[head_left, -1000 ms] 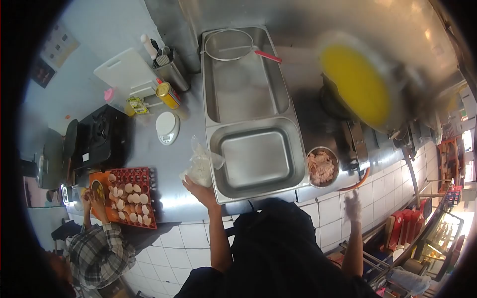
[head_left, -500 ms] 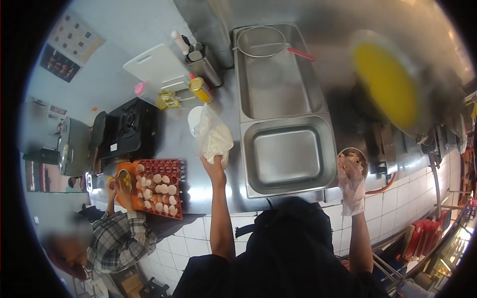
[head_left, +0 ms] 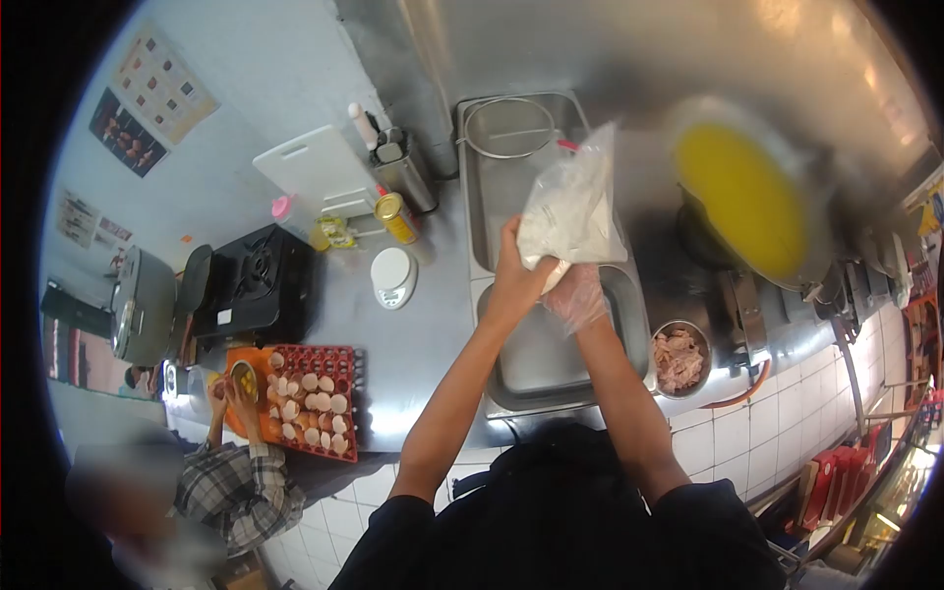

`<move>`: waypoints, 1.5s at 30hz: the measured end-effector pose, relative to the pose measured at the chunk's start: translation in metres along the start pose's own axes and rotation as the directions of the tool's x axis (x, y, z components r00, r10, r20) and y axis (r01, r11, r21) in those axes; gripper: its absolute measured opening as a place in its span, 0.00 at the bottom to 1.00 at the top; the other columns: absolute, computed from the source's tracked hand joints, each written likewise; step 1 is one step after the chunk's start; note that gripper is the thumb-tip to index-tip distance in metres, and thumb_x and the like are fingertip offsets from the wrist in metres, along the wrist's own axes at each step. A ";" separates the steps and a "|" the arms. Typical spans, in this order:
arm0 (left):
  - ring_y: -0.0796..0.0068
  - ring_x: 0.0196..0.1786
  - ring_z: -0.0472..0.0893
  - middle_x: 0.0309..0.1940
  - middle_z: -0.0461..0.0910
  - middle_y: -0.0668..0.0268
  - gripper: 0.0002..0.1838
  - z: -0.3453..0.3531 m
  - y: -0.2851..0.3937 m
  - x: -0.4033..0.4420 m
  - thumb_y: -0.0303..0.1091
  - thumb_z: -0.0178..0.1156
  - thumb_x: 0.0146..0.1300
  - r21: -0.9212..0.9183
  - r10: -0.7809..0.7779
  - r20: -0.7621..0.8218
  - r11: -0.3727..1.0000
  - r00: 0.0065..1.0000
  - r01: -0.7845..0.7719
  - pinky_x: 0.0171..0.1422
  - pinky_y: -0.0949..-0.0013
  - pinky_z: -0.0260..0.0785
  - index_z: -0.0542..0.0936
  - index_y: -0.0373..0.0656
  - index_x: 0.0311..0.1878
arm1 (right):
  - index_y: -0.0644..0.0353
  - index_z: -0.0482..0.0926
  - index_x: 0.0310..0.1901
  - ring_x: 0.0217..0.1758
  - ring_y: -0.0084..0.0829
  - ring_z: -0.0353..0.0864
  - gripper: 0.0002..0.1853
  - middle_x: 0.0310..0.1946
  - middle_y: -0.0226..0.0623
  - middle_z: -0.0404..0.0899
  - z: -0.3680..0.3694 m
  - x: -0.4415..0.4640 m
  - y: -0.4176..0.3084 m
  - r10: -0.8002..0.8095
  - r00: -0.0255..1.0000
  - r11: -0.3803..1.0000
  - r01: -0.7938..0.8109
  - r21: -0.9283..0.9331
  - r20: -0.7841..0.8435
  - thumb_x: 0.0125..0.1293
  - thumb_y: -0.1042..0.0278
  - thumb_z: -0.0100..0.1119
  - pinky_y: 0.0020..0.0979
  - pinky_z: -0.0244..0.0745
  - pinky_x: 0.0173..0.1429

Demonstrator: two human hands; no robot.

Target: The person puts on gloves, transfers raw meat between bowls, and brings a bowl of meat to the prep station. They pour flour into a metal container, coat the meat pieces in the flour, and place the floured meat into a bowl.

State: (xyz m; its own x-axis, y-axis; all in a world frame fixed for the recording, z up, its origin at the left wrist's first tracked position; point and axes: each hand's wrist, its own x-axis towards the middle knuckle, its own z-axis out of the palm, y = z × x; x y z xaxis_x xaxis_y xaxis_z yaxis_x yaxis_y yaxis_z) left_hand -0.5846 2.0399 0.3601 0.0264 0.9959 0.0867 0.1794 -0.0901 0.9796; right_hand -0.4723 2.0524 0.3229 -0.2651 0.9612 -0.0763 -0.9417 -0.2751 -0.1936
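Left hand (head_left: 516, 277) grips the white-filled bag (head_left: 570, 218) over the steel pans (head_left: 536, 356); gloved right hand (head_left: 578, 295) at its base, closure unclear. Keep base supported, bag steady.

The steel counter (head_left: 408, 364) carries a black stove (head_left: 256, 275), a white scale (head_left: 393, 273) and a metal bowl (head_left: 704, 349).

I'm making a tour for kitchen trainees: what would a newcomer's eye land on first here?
Probably the large patch of bright yellow at the upper right, the strongest colour in view. Next, the clear bag of white contents, held above the metal trays by the left hand, with the gloved right hand at its lower end. At the left, eggshells sit in a red egg tray beside a plaid-sleeved co-worker.
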 end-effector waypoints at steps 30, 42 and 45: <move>0.83 0.25 0.63 0.34 0.71 0.71 0.17 -0.001 -0.102 0.140 0.47 0.55 0.74 -0.233 -0.564 0.367 0.714 0.739 0.661 0.25 0.78 0.58 0.69 0.54 0.60 | 0.63 0.68 0.66 0.64 0.50 0.75 0.37 0.60 0.53 0.76 0.095 0.061 -0.133 0.030 0.986 -0.794 0.123 -0.595 0.163 0.59 0.56 0.72 0.40 0.71 0.67; 0.81 0.23 0.63 0.33 0.70 0.69 0.14 -0.025 -0.127 0.151 0.43 0.52 0.73 -0.228 -0.629 0.110 0.737 0.769 0.636 0.23 0.73 0.57 0.69 0.49 0.56 | 0.66 0.80 0.46 0.50 0.51 0.82 0.21 0.43 0.55 0.81 0.095 0.117 -0.136 0.224 0.851 -0.733 0.468 -0.494 0.474 0.58 0.58 0.67 0.44 0.75 0.56; 0.80 0.23 0.64 0.35 0.69 0.67 0.14 -0.017 -0.124 0.163 0.44 0.51 0.74 -0.229 -0.652 0.081 0.724 0.754 0.651 0.23 0.72 0.57 0.69 0.46 0.53 | 0.65 0.84 0.40 0.42 0.48 0.85 0.19 0.35 0.58 0.83 0.093 0.139 -0.137 0.227 0.862 -0.742 0.455 -0.492 0.454 0.52 0.58 0.67 0.45 0.76 0.51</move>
State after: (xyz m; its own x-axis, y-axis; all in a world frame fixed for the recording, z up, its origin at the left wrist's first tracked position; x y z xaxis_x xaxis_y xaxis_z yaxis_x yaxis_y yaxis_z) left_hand -0.6190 2.2138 0.2555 -0.0175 0.8085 -0.5882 -0.0779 0.5854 0.8070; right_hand -0.3997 2.2253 0.4302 -0.5362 0.7751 0.3342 0.6803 0.6312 -0.3725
